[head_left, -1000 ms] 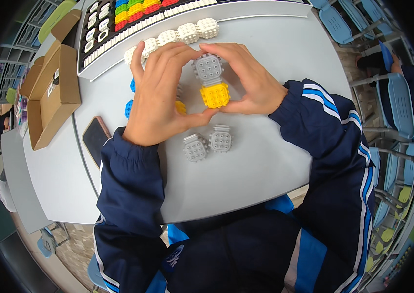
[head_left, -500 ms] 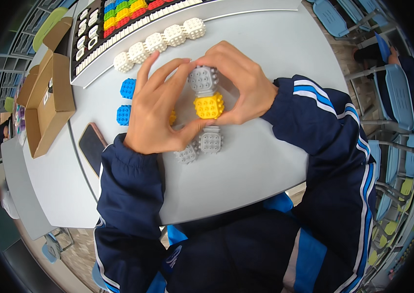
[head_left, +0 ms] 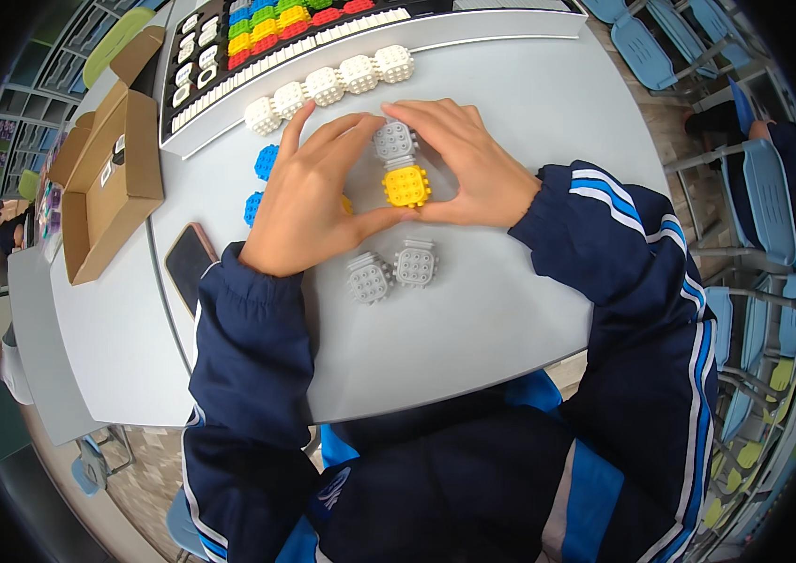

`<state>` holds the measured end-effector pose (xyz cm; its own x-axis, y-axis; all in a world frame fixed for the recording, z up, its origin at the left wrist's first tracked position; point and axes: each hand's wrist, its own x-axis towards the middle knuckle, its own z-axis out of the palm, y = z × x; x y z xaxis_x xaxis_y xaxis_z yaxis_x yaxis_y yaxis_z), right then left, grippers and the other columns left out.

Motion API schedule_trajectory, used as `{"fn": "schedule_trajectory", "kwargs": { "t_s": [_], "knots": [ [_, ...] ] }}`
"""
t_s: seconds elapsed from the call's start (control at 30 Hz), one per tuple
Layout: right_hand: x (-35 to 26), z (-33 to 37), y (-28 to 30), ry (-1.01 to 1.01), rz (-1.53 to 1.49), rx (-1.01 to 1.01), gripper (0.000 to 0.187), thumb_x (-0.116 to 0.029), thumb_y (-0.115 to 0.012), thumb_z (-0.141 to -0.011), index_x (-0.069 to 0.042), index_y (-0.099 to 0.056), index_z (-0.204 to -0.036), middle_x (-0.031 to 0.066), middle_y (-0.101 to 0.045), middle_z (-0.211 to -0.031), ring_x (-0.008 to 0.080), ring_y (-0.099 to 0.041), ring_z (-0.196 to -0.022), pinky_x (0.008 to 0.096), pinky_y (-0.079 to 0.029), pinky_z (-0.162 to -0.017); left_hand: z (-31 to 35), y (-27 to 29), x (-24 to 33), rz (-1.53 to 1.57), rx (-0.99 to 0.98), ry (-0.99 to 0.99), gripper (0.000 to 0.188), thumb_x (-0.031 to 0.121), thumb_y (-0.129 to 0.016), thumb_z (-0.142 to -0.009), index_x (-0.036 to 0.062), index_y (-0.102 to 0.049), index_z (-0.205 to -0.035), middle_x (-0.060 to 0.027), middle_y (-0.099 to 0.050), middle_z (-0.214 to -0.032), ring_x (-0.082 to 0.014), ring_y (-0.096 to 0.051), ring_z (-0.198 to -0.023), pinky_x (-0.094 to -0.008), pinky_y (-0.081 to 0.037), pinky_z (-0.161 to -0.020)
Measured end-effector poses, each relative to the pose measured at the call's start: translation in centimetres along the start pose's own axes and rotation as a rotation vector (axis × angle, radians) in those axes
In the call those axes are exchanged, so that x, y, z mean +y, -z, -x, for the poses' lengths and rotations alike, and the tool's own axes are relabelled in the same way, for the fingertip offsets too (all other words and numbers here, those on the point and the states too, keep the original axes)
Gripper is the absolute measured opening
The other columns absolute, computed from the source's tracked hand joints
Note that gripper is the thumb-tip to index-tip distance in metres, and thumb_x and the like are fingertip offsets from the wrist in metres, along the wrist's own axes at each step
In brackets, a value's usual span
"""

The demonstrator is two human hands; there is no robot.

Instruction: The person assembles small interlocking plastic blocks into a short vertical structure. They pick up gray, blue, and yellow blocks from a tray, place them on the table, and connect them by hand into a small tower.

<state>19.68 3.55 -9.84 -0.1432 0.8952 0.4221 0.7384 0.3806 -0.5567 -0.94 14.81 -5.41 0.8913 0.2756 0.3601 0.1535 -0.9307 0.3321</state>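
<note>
A yellow studded cube block is joined below a grey studded block in one upright pair. Both my hands curve round it, closed on its two ends. The fingertips of my left hand and my right hand meet at the grey block's far end, with the thumbs at the yellow block's near side. Closer to me lie two loose grey blocks, one left and one right. Two blue blocks are partly hidden behind my left hand, and a sliver of another yellow piece shows beside it.
A row of several white studded blocks lies along the front of a parts tray holding coloured pieces. At the left are an open cardboard box and a phone. Blue chairs stand beyond the table's right side.
The view has shifted slightly, so the tray, box and blocks appear farther right. Both hands keep their hold on the yellow and grey pair, which sits a little higher in the picture.
</note>
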Motion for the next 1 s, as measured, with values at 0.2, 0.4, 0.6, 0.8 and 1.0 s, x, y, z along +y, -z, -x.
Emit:
{"fn": "schedule_trajectory", "kwargs": {
  "t_s": [0.2,0.4,0.6,0.8,1.0],
  "knots": [
    [0.8,1.6,2.1,0.092,-0.053,-0.152,0.107,-0.031,-0.088,-0.071,-0.007,-0.033,-0.159,0.0176,-0.027,-0.16,0.0355,-0.041,-0.13,0.0473,-0.032,-0.112,0.7,0.0,-0.5,-0.039,-0.018,0.025,0.085,0.044,-0.092,-0.066,0.0005,-0.061,-0.132,-0.0177,-0.067,-0.125,-0.0317,-0.063,-0.119,-0.0551,-0.021,-0.123],
    [-4.0,3.6,1.1,-0.003,-0.067,-0.055,0.12,-0.051,-0.091,-0.064,-0.008,-0.031,-0.159,0.0199,-0.025,-0.159,0.0372,-0.039,-0.131,0.051,-0.03,-0.111,0.6,0.0,-0.3,0.026,-0.077,0.069,0.085,0.05,-0.088,-0.068,-0.0015,-0.062,-0.131,-0.0213,-0.067,-0.123,-0.0312,-0.065,-0.115,-0.0545,-0.018,-0.124],
    [-3.3,3.1,-0.2,-0.017,-0.015,-0.027,0.114,-0.05,-0.091,-0.065,-0.008,-0.035,-0.156,0.0172,-0.032,-0.157,0.0367,-0.039,-0.131,0.0503,-0.03,-0.109,0.8,0.2,-0.5,0.005,-0.127,0.07,0.084,0.045,-0.087,-0.07,0.006,-0.058,-0.14,-0.015,-0.066,-0.129,-0.0314,-0.061,-0.122,-0.0554,-0.017,-0.124],
    [-2.9,3.0,0.3,-0.015,0.049,-0.076,0.104,-0.037,-0.093,-0.065,-0.009,-0.043,-0.153,0.0142,-0.036,-0.157,0.0344,-0.04,-0.136,0.0475,-0.031,-0.112,0.8,0.1,-0.3,0.008,-0.119,0.056,0.073,0.041,-0.083,-0.078,0.0041,-0.06,-0.137,-0.0181,-0.067,-0.124,-0.032,-0.063,-0.119,-0.0557,-0.017,-0.124],
    [-3.2,3.0,0.2,-0.033,0.01,-0.049,0.095,-0.03,-0.09,-0.066,-0.012,-0.048,-0.15,0.0161,-0.03,-0.16,0.0348,-0.042,-0.134,0.0475,-0.032,-0.112,0.8,0.4,-0.3,-0.011,-0.114,0.073,0.072,0.042,-0.085,-0.077,0.0046,-0.062,-0.135,-0.0166,-0.069,-0.122,-0.032,-0.063,-0.117,-0.0552,-0.016,-0.124]
  ]
}}
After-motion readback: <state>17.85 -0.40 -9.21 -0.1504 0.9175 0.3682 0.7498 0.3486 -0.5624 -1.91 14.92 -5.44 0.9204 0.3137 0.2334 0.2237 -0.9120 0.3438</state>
